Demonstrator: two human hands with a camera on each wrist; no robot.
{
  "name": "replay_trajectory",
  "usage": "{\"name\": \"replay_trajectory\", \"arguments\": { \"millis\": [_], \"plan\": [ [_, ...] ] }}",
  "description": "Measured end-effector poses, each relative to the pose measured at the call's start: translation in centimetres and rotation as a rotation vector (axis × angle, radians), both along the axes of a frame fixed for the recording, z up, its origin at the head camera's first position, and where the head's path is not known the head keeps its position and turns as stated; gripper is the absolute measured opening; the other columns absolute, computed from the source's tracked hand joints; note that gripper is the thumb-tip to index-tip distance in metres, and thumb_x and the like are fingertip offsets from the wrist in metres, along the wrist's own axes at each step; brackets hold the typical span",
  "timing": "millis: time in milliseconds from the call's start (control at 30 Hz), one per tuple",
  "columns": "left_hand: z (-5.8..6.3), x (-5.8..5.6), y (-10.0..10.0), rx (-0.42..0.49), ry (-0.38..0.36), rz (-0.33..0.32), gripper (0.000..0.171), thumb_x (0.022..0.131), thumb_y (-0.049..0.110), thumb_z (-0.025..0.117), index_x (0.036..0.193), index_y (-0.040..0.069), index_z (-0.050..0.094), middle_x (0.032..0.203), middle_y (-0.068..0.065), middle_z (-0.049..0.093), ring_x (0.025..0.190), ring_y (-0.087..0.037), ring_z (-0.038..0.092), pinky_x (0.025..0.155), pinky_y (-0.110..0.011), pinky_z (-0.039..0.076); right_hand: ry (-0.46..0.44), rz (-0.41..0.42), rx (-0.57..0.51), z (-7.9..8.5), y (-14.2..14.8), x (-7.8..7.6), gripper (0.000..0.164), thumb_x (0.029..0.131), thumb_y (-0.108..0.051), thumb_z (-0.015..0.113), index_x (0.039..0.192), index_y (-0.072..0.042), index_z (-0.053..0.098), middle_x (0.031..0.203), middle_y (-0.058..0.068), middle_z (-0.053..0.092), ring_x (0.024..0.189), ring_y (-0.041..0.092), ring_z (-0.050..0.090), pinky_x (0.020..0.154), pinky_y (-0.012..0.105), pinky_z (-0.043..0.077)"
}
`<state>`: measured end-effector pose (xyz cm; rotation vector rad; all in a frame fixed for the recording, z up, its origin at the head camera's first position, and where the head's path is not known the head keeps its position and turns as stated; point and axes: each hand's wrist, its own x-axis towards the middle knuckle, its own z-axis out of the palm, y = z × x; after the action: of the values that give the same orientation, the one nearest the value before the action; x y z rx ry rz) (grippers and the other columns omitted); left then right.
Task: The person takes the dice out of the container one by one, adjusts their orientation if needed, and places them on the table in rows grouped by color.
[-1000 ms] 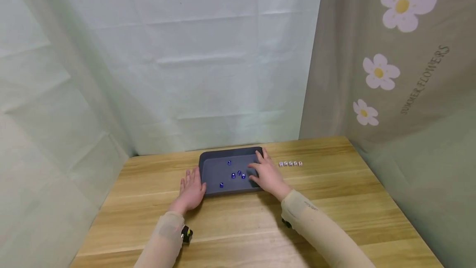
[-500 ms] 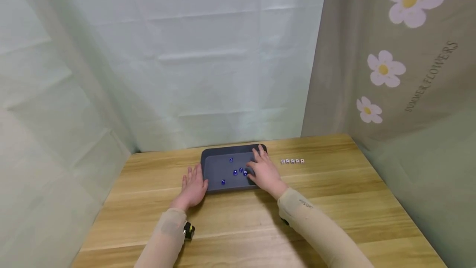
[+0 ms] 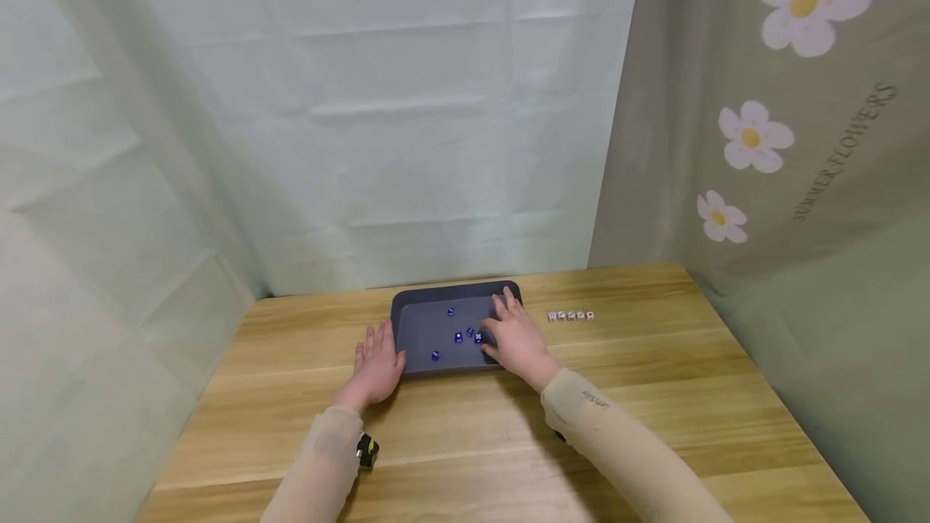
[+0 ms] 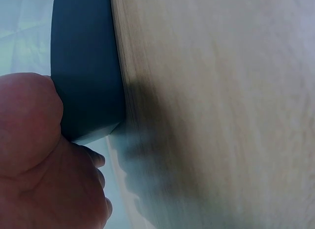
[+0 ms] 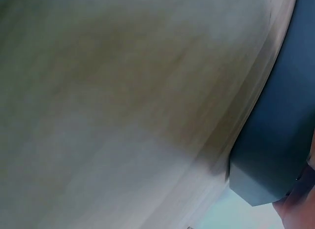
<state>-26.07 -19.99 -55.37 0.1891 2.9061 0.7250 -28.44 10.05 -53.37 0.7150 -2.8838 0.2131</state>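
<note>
A shallow dark grey tray (image 3: 421,367) sits near the back of the wooden table with several small blue dice in it. One blue die (image 3: 435,356) lies at the front left, another (image 3: 450,312) farther back. My left hand (image 3: 377,366) rests against the tray's left side, fingers straight and thumb at the front corner. Over the right side reaches my right hand (image 3: 519,341), fingers spread. Its thumb and forefinger tips are right beside a blue die (image 3: 478,338). In the left wrist view the hand (image 4: 44,160) meets the tray's outer wall (image 4: 88,56).
To the right of the tray, several white dice (image 3: 571,316) stand in a row on the table (image 3: 465,442). Pale cloth (image 3: 436,144) hangs close behind the table's back edge. A curtain with printed flowers (image 3: 751,137) hangs at the right.
The right hand's thumb and forefinger have moved slightly left, closer to the nearest blue die. The left hand stays at the tray's side. The whole head view has shifted a little.
</note>
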Motion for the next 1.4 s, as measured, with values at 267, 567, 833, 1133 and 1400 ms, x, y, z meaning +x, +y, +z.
{"name": "replay_trajectory", "arguments": {
  "millis": [267, 567, 833, 1133, 1400],
  "plan": [
    [0.0, 0.3, -0.1, 0.010, -0.027, 0.000, 0.077, 0.112, 0.024, 0.042, 0.165, -0.013, 0.000, 0.174, -0.032, 0.001, 0.160, -0.051, -0.011, 0.124, -0.069, -0.008, 0.001, 0.012, 0.034, -0.2, -0.3, -0.1, 0.037, 0.095, -0.043, 0.083, 0.126, -0.022, 0.079, 0.162, 0.023, 0.047, 0.157, 0.047, 0.028, 0.127, 0.051, 0.027],
    [0.9, 0.4, 0.0, 0.013, -0.037, 0.001, 0.078, 0.112, 0.023, 0.043, 0.165, -0.014, -0.001, 0.174, -0.033, 0.001, 0.160, -0.051, -0.012, 0.124, -0.069, -0.009, -0.019, 0.027, 0.034, 0.4, -0.4, -0.3, 0.036, 0.096, -0.044, 0.080, 0.126, -0.023, 0.080, 0.161, 0.023, 0.049, 0.157, 0.047, 0.028, 0.126, 0.053, 0.029],
    [0.8, 0.4, -0.1, 0.020, -0.041, -0.003, 0.078, 0.112, 0.023, 0.042, 0.164, -0.014, -0.002, 0.174, -0.034, 0.000, 0.159, -0.052, -0.013, 0.123, -0.069, -0.011, -0.060, 0.017, 0.018, 0.9, -0.9, -0.2, 0.039, 0.097, -0.044, 0.078, 0.128, -0.020, 0.079, 0.161, 0.023, 0.049, 0.158, 0.045, 0.028, 0.127, 0.051, 0.026],
    [0.7, 0.1, -0.1, 0.019, -0.027, -0.006, 0.077, 0.112, 0.023, 0.041, 0.165, -0.013, -0.001, 0.174, -0.034, 0.001, 0.159, -0.052, -0.012, 0.124, -0.069, -0.009, -0.028, 0.003, 0.032, 0.8, -1.3, -0.4, 0.032, 0.095, -0.040, 0.082, 0.121, -0.021, 0.082, 0.159, 0.022, 0.051, 0.157, 0.045, 0.031, 0.127, 0.052, 0.027],
    [0.4, 0.1, -0.2, 0.015, -0.028, -0.006, 0.077, 0.112, 0.023, 0.042, 0.165, -0.013, -0.001, 0.174, -0.033, 0.002, 0.160, -0.052, -0.011, 0.124, -0.069, -0.008, -0.036, -0.001, 0.044, 0.3, -1.3, -0.6, 0.028, 0.096, -0.039, 0.082, 0.118, -0.022, 0.083, 0.159, 0.022, 0.051, 0.157, 0.045, 0.031, 0.127, 0.051, 0.026]
  ]
}}
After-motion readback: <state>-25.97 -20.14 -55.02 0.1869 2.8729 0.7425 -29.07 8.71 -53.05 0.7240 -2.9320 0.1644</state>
